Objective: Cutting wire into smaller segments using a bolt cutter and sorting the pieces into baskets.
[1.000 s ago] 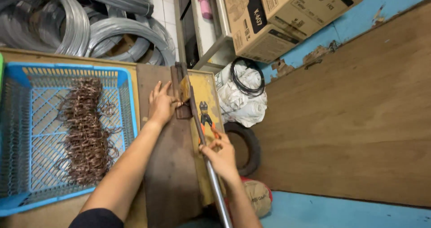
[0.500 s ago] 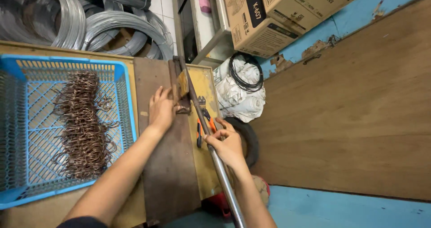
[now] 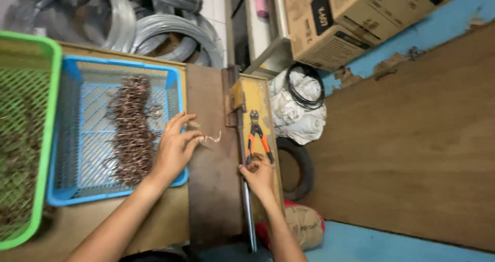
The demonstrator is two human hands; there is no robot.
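Small metal workshop: wire coils (image 3: 154,25), worn workbench (image 3: 214,190), pliers (image 3: 256,138), stacked cardboard boxes (image 3: 350,14).
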